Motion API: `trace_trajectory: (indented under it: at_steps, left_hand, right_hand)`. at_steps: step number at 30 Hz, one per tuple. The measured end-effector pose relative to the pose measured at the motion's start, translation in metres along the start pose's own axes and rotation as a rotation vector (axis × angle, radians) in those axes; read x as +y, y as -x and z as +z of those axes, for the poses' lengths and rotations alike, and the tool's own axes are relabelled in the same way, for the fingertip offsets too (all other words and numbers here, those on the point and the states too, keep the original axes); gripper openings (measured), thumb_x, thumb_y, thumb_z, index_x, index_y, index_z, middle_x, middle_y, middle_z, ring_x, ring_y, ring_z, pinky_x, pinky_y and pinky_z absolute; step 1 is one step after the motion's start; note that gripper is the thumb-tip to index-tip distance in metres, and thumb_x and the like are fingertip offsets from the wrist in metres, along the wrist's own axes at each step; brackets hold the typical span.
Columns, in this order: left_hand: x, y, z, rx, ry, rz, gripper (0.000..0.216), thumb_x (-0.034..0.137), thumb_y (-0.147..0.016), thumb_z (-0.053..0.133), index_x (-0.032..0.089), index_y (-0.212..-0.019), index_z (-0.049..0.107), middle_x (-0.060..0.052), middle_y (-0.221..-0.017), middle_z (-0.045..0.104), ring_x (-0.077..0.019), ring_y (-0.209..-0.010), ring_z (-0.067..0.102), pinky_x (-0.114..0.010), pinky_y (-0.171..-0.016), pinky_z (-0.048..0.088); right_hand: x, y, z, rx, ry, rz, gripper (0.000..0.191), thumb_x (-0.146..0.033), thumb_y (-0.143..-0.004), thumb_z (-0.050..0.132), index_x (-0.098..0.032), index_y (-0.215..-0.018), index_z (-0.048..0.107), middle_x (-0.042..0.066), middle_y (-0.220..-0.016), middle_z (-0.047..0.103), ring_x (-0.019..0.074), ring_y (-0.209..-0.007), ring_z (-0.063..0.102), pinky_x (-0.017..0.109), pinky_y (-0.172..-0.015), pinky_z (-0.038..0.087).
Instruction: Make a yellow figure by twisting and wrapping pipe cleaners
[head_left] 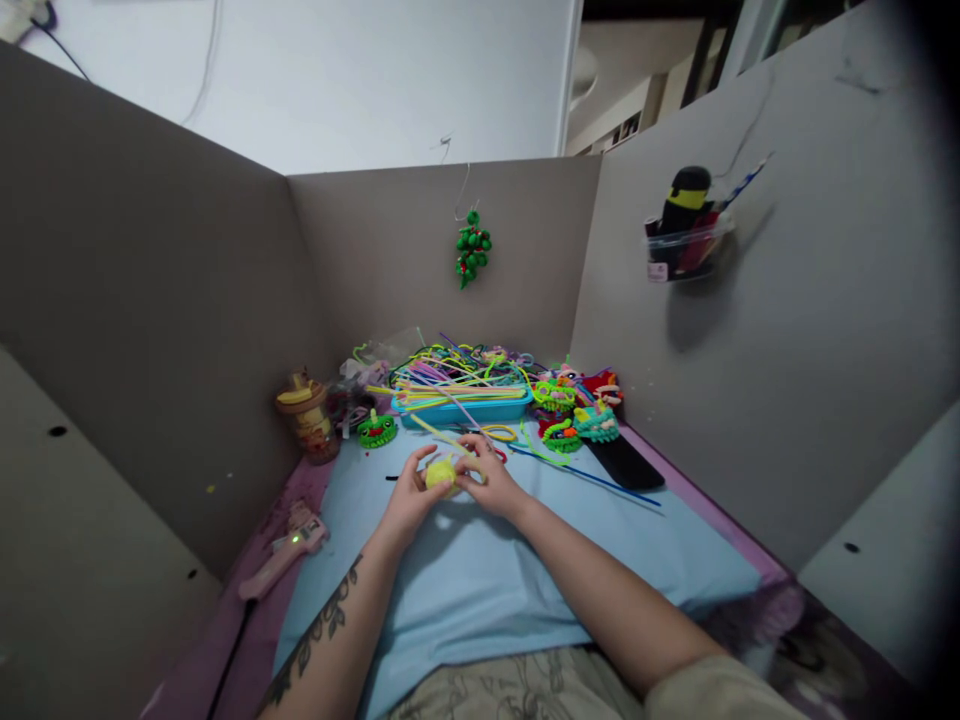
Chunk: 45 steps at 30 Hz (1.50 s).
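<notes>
Over the middle of the blue cloth (510,560), my left hand (415,486) is closed around the side of a small yellow pipe-cleaner piece (441,473). My right hand (491,482) pinches a pale yellow pipe cleaner (435,430) at the right side of that piece. The pipe cleaner's long free end sticks up to the left, toward the tray. Behind my hands is a blue tray (457,411) heaped with pipe cleaners in many colours. A dark blue pipe cleaner (592,476) lies to the right of my right hand.
A pink glue gun (289,550) with a green light lies at left, its cord running forward. A brown cup (309,420) stands behind it. A green pipe-cleaner figure (376,430) sits left of the tray; several more lie right, beside a black phone (622,462). Grey panels enclose three sides.
</notes>
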<state>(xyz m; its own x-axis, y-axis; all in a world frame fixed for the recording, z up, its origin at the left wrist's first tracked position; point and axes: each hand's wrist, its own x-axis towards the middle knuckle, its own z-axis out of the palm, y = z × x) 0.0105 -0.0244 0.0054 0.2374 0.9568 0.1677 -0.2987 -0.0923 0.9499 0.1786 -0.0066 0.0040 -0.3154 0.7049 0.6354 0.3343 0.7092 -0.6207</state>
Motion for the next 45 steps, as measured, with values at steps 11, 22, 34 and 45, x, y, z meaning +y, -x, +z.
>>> trace_trajectory:
  at_steps: [11, 22, 34, 45]
  left_hand:
    - [0.006, -0.004, -0.004, 0.223, -0.042, 0.024, 0.081, 0.033, -0.059, 0.077, 0.014, -0.127, 0.037, -0.009, -0.092, 0.067, -0.0176, -0.075, 0.064, -0.028, -0.07, 0.048]
    - [-0.002, -0.005, -0.008, 0.117, -0.121, -0.045, 0.072, 0.028, -0.059, 0.075, 0.018, -0.119, 0.038, -0.007, -0.09, 0.065, -0.0192, -0.077, 0.063, -0.03, -0.07, 0.049]
    - [0.0, -0.002, -0.011, -0.016, -0.02, -0.05, 0.079, 0.032, -0.058, 0.079, 0.018, -0.124, 0.037, -0.007, -0.09, 0.065, -0.0196, -0.079, 0.062, -0.029, -0.071, 0.047]
    - [-0.011, -0.004, -0.012, -0.091, -0.084, -0.013, 0.073, 0.033, -0.063, 0.075, 0.019, -0.123, 0.034, -0.006, -0.091, 0.06, -0.0172, -0.077, 0.06, -0.028, -0.068, 0.047]
  right_hand:
    - [0.003, 0.0, 0.004, 0.009, -0.146, 0.085, 0.024, -0.024, -0.067, 0.069, -0.022, -0.091, 0.065, 0.002, -0.086, 0.059, 0.0159, -0.078, 0.056, 0.03, -0.074, 0.046]
    - [0.008, -0.003, 0.001, 0.182, -0.315, 0.271, 0.011, -0.028, -0.072, 0.063, -0.018, -0.075, 0.068, 0.003, -0.073, 0.065, 0.0171, -0.07, 0.06, 0.03, -0.068, 0.048]
    - [0.007, -0.002, 0.0, -0.063, -0.148, 0.148, 0.005, -0.024, -0.073, 0.064, -0.019, -0.071, 0.065, 0.006, -0.109, 0.051, 0.0209, -0.109, 0.048, 0.038, -0.098, 0.033]
    - [0.013, 0.0, 0.006, -0.154, -0.184, 0.16, 0.01, -0.023, -0.075, 0.059, -0.017, -0.067, 0.059, 0.006, -0.105, 0.047, 0.0194, -0.102, 0.049, 0.036, -0.091, 0.039]
